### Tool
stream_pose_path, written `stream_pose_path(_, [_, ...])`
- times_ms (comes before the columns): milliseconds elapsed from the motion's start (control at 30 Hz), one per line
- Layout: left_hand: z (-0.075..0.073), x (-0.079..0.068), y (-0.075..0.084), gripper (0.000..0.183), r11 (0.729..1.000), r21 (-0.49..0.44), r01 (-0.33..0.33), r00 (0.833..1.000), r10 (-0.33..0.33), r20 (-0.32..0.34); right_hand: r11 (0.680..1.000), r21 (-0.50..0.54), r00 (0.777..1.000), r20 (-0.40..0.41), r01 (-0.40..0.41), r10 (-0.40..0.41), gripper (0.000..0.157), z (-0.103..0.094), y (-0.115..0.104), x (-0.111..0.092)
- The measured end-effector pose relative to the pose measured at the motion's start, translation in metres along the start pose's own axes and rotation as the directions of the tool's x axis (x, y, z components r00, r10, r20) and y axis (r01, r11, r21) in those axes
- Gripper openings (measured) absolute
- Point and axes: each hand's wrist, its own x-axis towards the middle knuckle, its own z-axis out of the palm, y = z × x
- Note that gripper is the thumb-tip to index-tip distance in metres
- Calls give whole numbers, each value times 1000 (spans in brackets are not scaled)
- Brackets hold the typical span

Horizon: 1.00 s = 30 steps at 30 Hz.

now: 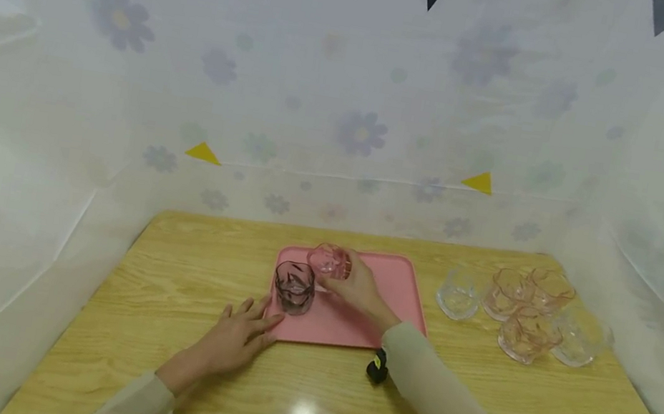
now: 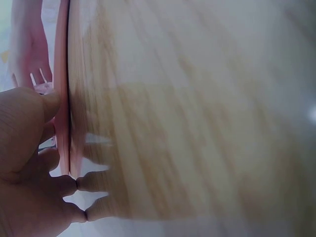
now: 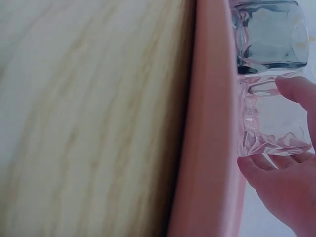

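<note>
A pink rectangular tray (image 1: 353, 322) lies on the wooden table. On its left part stands a dark grey tinted glass (image 1: 294, 291), upright. Just behind it, toward the tray's back left corner, is a clear glass with a pinkish look (image 1: 326, 261). My right hand (image 1: 362, 293) grips this glass from its right side; in the right wrist view thumb and fingers lie on opposite sides of the glass (image 3: 271, 116), its base low against the tray. My left hand (image 1: 233, 340) rests with spread fingers at the tray's front left corner, fingertips at the rim.
To the right of the tray stand several more glasses: a clear glass (image 1: 457, 301) nearest the tray, pinkish glasses (image 1: 529, 337) in a cluster, and another clear glass (image 1: 578, 340) by the right edge. White patterned fabric (image 1: 295, 107) closes off the back and both sides.
</note>
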Motion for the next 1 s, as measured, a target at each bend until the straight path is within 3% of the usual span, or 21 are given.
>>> stream_pose_path(233, [0, -1, 0, 47, 1000, 1, 10, 1000, -10, 4, 1000, 13, 1000, -1, 26, -26, 76, -17, -8, -13])
stream_pose_path(500, [-1, -2, 2, 47, 1000, -2, 15, 1000, -15, 11, 999, 23, 999, -6, 36, -36, 76, -51, -16, -36])
stream_pose_path(1000, [1, 0, -1, 47, 1000, 14, 18, 1000, -18, 10, 998, 9, 996, -65, 63, -63, 75, -107, -4, -83])
